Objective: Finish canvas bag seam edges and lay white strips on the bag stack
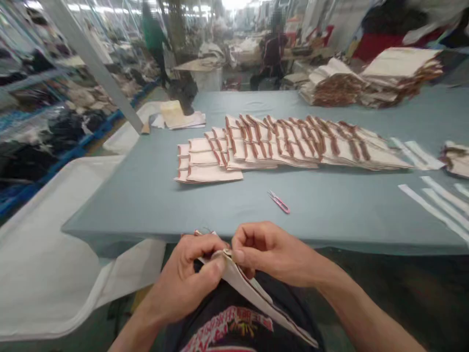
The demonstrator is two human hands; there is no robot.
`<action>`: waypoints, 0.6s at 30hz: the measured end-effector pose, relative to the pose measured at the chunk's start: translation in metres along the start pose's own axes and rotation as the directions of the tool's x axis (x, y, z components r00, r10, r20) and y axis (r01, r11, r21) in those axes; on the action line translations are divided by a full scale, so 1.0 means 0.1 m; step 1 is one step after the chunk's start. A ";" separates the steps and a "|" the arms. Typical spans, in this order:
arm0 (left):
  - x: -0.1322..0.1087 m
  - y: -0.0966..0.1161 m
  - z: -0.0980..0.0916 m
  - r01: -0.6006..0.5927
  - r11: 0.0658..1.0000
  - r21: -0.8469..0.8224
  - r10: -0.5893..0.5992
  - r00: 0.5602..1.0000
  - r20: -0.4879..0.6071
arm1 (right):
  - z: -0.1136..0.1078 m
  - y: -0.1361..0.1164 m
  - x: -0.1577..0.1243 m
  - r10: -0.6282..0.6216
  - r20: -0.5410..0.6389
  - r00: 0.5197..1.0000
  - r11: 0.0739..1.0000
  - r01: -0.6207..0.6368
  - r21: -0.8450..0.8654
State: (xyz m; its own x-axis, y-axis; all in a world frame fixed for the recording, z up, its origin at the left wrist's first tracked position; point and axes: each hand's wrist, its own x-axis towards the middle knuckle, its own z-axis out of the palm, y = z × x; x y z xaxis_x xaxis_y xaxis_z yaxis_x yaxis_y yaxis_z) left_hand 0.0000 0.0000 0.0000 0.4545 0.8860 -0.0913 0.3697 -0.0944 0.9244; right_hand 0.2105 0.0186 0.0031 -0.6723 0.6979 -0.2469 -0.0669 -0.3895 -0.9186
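Just in front of the table's near edge, my left hand [190, 276] and my right hand [264, 252] both pinch the top corner of a folded cream fabric piece [256, 296] with a brown striped trim. The piece slants down to the right over my lap. Both hands have their fingers closed on it, thumbs pressed against its edge. Small pink thread snips [279, 202] lie on the grey-blue table [146, 195], a short way beyond my right hand.
A long overlapping row of the same cream pieces [286, 144] lies across the middle of the table. Taller stacks [370, 76] sit at the far right. White strips [436, 205] lie at the right edge. White sheeting [47, 254] hangs at the left. Other people work in the background.
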 end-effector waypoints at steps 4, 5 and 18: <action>0.01 -0.01 0.04 -0.024 1.000 -0.017 0.024 1.000 0.006 | -0.02 -0.08 -0.08 0.024 -0.039 0.999 0.986 -0.031 -0.166; 0.01 -0.01 0.04 -0.027 1.000 -0.015 0.027 1.000 0.003 | 0.00 -0.12 -0.09 0.008 -0.075 0.997 0.960 -0.028 -0.279; 0.03 0.00 0.04 -0.044 0.996 0.083 0.050 0.996 -0.070 | 0.23 -0.32 -0.11 -0.394 0.056 0.917 0.035 0.076 -0.997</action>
State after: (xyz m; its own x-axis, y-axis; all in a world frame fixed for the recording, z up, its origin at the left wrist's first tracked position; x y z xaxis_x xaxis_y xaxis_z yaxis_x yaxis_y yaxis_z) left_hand 0.0041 0.0009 -0.0016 0.4144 0.9099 -0.0187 0.4155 -0.1709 0.8934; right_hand 0.2031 0.0092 0.0425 -0.6313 0.7604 0.1529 0.6815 0.6379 -0.3587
